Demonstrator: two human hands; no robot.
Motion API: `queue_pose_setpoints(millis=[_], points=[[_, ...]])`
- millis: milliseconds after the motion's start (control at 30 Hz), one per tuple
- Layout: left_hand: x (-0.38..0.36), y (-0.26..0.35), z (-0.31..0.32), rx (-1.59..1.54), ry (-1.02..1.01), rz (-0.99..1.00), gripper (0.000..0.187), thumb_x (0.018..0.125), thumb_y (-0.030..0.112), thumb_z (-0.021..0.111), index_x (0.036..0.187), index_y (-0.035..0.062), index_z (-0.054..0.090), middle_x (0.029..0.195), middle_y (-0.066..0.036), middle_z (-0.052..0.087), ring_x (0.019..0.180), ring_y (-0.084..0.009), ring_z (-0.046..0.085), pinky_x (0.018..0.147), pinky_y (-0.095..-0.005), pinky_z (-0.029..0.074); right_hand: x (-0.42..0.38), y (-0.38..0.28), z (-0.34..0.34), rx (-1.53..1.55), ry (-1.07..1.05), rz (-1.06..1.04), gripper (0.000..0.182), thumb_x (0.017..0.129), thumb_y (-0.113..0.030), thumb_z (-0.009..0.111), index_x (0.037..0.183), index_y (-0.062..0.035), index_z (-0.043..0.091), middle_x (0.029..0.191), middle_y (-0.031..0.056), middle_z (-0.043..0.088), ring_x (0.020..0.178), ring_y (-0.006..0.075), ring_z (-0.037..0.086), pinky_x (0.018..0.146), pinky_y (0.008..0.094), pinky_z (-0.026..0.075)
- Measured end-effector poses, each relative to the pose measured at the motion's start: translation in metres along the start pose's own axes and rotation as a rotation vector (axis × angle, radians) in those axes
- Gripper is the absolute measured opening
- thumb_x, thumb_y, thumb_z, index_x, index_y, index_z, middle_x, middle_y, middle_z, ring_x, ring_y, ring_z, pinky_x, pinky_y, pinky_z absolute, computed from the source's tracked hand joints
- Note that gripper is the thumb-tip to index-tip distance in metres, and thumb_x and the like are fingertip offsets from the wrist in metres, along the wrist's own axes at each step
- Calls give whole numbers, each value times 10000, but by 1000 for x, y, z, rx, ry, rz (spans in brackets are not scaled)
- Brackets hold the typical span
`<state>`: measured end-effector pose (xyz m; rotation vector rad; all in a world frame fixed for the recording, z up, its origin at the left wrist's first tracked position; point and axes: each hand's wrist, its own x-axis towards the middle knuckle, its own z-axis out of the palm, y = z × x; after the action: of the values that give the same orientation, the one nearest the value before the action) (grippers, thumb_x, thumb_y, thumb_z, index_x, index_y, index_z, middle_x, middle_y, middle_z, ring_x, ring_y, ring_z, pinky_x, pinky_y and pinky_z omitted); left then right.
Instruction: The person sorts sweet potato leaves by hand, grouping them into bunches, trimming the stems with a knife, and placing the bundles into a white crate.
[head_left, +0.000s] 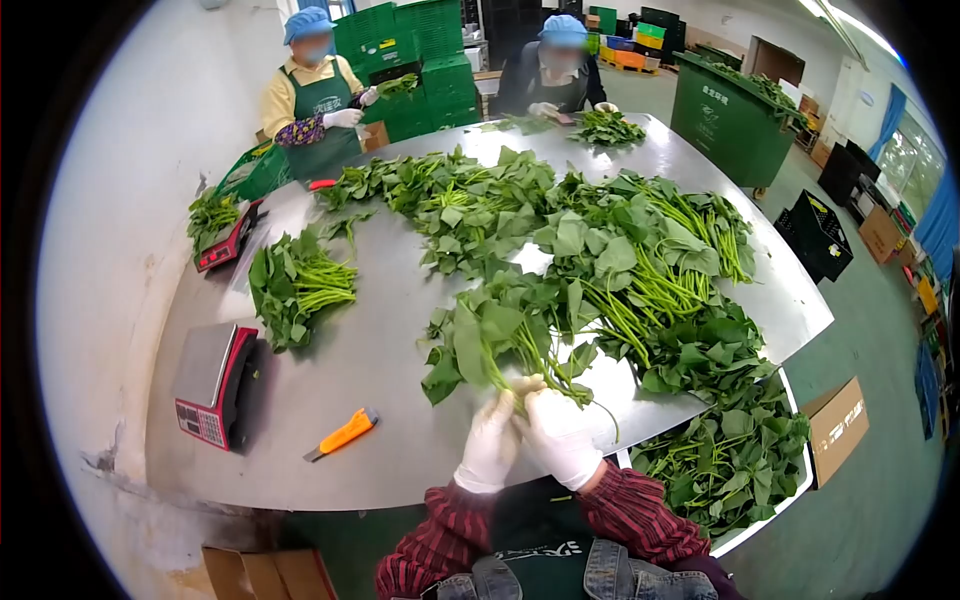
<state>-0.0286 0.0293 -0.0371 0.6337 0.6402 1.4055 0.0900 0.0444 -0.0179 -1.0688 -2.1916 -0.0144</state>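
My left hand, in a white glove, is closed around the lower stems of a small bunch of leafy greens. Right beside it, my right hand, also gloved, has its fingers closed on stems of the same bunch. The leaves point away from me over the metal table. Just beyond lies a large heap of leafy greens with long pale stems. Left of my hands rests an orange utility knife with its blade end toward the lower left.
A red-and-silver scale stands at the left edge, near a separate bunch of greens. A second scale holds greens. A white-rimmed bin of greens is at my right. Two people work across the table, near a green wheeled bin.
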Motion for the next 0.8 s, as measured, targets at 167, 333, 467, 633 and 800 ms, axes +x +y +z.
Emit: queue_pose_setpoints(millis=[167, 333, 467, 633, 800], points=[[2, 15, -18, -358, -80, 67, 243, 945, 277, 463, 1066, 81, 540, 1082, -63, 594, 1058, -236, 556, 1016, -475, 373, -19, 11, -12, 184, -68, 87, 337, 767, -319, 673, 775, -29, 501, 681, 140, 489, 620, 317, 527, 548, 406, 430], [-2, 14, -33, -456, -138, 78, 282, 936, 296, 478, 1131, 98, 524, 986, -55, 599, 997, -218, 565, 990, -460, 384, -38, 11, 0, 140, -295, 148, 355, 823, -357, 620, 734, -41, 487, 644, 144, 529, 538, 293, 543, 485, 387, 424], [-16, 11, -25, -395, -84, 1, 351, 933, 348, 473, 1187, 107, 497, 895, -52, 609, 920, -209, 579, 965, -456, 394, -40, -3, 4, 47, -274, 64, 305, 850, -310, 587, 693, -72, 477, 576, 98, 519, 508, 275, 554, 461, 382, 427], [-27, 11, -41, -307, 38, -46, 255, 944, 332, 474, 989, 90, 541, 605, 26, 403, 582, -117, 422, 617, -294, 412, -44, 8, 30, 352, -132, -25, 182, 832, -252, 591, 746, -100, 540, 596, 95, 531, 520, 305, 548, 479, 404, 440], [-34, 31, -65, -398, 141, 82, 215, 950, 270, 473, 971, 76, 565, 543, 55, 230, 469, -57, 217, 419, -208, 207, -19, 81, 66, -45, -221, 375, 258, 864, -260, 574, 791, -18, 519, 663, 180, 559, 599, 356, 569, 541, 398, 454]])
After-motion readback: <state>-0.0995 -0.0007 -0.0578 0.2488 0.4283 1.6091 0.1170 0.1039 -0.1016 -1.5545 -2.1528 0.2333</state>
